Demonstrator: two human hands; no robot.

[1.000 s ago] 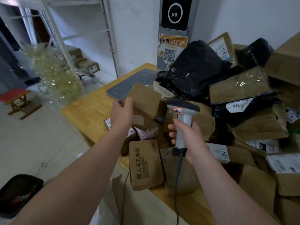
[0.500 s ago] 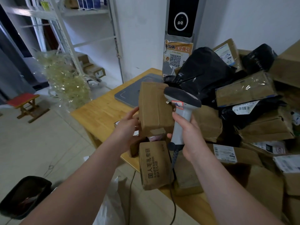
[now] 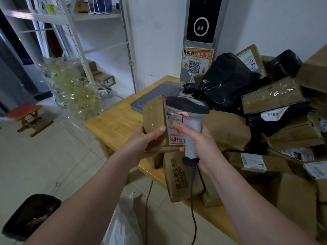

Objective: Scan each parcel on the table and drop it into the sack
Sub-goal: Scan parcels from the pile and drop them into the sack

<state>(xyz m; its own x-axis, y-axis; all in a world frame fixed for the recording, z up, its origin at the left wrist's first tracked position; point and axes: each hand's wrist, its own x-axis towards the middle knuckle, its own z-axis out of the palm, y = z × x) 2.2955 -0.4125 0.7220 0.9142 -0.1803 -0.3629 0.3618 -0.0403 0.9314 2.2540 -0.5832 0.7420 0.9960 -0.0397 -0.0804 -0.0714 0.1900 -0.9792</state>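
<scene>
Left hand (image 3: 141,144) grips a brown parcel (image 3: 155,119); right hand (image 3: 203,144) is wrapped round the scanner (image 3: 190,124) handle.
The parcel is held upright in the air, thumb on its near face; its labelled side touches the scanner; the table (image 3: 116,121) edge lies below the grip; a printed box (image 3: 180,177) sits just beneath; heaped parcels (image 3: 228,128) lie to the right; a pale sack (image 3: 122,225) lies lower, nearer the person.
</scene>
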